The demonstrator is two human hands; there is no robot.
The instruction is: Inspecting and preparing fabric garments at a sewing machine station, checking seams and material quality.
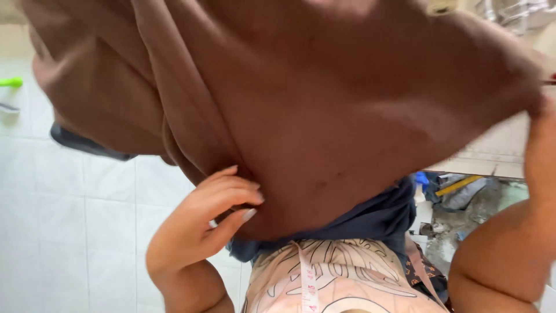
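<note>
The large brown soft cloth (324,104) hangs spread across the view, its lower fold pinched at seven o'clock by the left hand (202,223), while the right hand (541,124) at three o'clock grips its edge, fingers hidden.

The left hand (202,223) is raised with the wrist bent, fingers curled and thumb pressed toward them in a pinch. The right forearm rises at the frame's right edge — its hand (541,113) barely shows.
</note>
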